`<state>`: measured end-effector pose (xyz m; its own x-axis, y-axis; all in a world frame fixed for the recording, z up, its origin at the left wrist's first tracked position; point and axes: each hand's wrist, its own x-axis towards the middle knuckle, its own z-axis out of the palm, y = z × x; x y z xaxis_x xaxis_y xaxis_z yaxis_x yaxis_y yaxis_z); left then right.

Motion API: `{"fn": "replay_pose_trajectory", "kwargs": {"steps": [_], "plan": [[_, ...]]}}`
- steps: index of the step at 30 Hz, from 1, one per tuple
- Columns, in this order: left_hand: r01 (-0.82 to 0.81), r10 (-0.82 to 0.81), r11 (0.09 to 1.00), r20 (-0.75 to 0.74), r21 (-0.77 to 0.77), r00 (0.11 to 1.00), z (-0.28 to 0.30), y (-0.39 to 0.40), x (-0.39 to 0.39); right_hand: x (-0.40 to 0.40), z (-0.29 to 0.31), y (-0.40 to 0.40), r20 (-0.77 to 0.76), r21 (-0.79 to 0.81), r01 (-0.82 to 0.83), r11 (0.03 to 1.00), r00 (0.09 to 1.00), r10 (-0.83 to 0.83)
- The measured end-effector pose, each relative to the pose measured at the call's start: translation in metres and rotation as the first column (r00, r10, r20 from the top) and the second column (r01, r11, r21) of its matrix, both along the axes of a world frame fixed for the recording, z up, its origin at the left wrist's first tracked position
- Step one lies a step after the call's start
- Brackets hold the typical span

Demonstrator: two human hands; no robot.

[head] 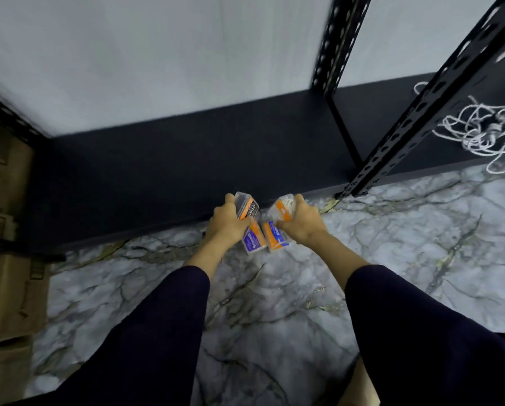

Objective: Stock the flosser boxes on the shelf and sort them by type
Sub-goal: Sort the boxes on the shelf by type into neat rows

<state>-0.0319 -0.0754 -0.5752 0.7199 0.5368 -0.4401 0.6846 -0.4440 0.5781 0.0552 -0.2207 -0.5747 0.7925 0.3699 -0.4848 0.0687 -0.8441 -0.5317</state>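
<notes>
My left hand [226, 224] grips two clear flosser boxes: one with a black label [247, 208] on top and one with an orange and blue label [255, 240] under it. My right hand [299, 221] grips two more clear boxes, an orange-labelled one [280, 209] above an orange and blue one [274, 237]. Both hands hover side by side just above the front edge of the black bottom shelf [172, 177], which lies bare in front of them. The picture is blurred by motion.
Black perforated uprights [415, 118] rise at the right. A tangle of white cord [485, 130] lies on the shelf beyond them. Brown cardboard boxes [8, 259] stand at the left. Marble-patterned floor [274, 303] spreads below my dark-sleeved arms.
</notes>
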Motion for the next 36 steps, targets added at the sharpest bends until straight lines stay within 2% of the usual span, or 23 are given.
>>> {"fn": "replay_pose_trajectory", "kwargs": {"steps": [4, 11, 15, 21, 26, 31, 36], "plan": [[0.051, -0.058, 0.996, 0.106, 0.067, 0.993, 0.091, 0.021, -0.013, -0.001, 0.095, 0.009, 0.127, 0.031, -0.115, 0.993, 0.986, 0.111], [0.063, -0.139, 0.971, 0.334, 0.229, 0.932, 0.256, 0.040, -0.048, -0.025, 0.262, 0.017, 0.389, 0.160, -0.238, 0.958, 0.907, 0.160], [0.001, -0.159, 0.954, 0.506, 0.299, 0.848, 0.340, 0.037, -0.069, -0.045, 0.339, 0.019, 0.496, 0.278, -0.282, 0.918, 0.861, 0.114], [-0.218, -0.174, 0.886, 0.731, 0.408, 0.660, 0.448, 0.042, -0.086, -0.065, 0.426, 0.026, 0.606, 0.407, -0.344, 0.846, 0.795, 0.032], [-0.284, -0.181, 0.828, 0.710, 0.483, 0.680, 0.491, 0.076, -0.077, -0.060, 0.463, 0.039, 0.645, 0.421, -0.381, 0.823, 0.763, 0.023], [-0.309, -0.150, 0.790, 0.655, 0.530, 0.740, 0.491, 0.112, -0.065, -0.047, 0.477, 0.056, 0.657, 0.432, -0.399, 0.809, 0.754, 0.021], [-0.212, -0.152, 0.733, 0.460, 0.646, 0.875, 0.479, 0.139, -0.054, -0.035, 0.480, 0.069, 0.689, 0.400, -0.420, 0.815, 0.724, 0.036]]}}
